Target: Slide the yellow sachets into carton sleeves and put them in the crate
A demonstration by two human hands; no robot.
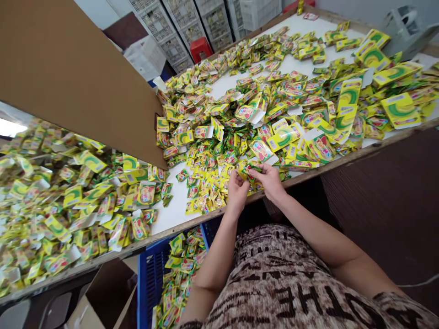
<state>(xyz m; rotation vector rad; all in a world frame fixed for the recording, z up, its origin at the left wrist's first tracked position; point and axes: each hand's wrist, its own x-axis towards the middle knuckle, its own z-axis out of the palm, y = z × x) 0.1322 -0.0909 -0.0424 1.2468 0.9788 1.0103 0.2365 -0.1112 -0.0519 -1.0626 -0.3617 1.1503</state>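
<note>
Both my hands meet over the front edge of a white-topped table (174, 205). Small yellow and green printed packets (245, 170) are pinched between them. My left hand (237, 189) has its fingers curled at the packets' left side. From the right, my right hand (269, 180) grips them with thumb and fingers. How many packets are held is hidden by the fingers. Just left of my hands lies a heap of small yellow sachets (206, 189). Green sachets (222, 148) and flat yellow-green cartons (286, 137), some with open white flaps, are piled beyond.
A tall brown cardboard panel (85, 77) stands across the table at left, with more cartons (89, 201) past it. Below the edge sits a blue crate (147, 278) of packets beside an open cardboard box (109, 292). Behind are a red stool (200, 48) and stacked white crates (181, 23).
</note>
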